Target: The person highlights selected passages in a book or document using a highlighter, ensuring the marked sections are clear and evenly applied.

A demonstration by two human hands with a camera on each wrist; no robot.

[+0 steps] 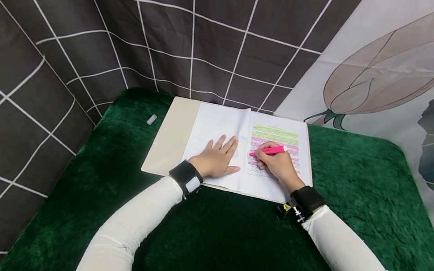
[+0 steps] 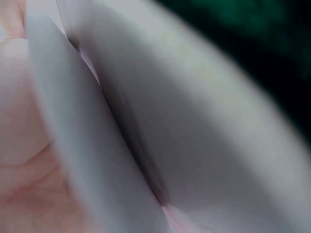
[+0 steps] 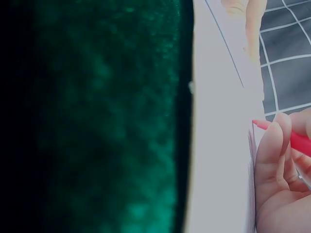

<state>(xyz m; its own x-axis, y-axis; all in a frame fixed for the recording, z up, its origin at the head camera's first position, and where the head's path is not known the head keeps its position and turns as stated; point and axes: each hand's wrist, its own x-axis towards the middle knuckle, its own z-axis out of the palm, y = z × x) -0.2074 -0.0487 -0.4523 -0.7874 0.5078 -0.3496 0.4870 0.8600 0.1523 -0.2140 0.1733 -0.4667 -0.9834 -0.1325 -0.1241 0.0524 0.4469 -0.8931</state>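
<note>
A folder [image 1: 169, 135] lies spread on the green cloth, with white sheets inside. Lines of yellow and pink highlighting run across the printed right page [image 1: 275, 135]. My right hand [image 1: 279, 163] pinches a pink highlighter [image 1: 276, 149], its tip at the left side of the pink lines. In the right wrist view, thumb and fingers grip the highlighter [image 3: 301, 143] low, near the tip. Flat on the left page [image 1: 216, 120], fingers spread, rests my left hand [image 1: 216, 159]. The left wrist view has only part of that palm [image 2: 24, 145] beside blurred paper edges.
A small whitish block [image 1: 151, 119] lies left of the folder on the green plush cloth [image 1: 355, 176]. Behind the table hang a dark grid-patterned curtain [image 1: 164, 28] and a pale floral-printed one [image 1: 391, 65].
</note>
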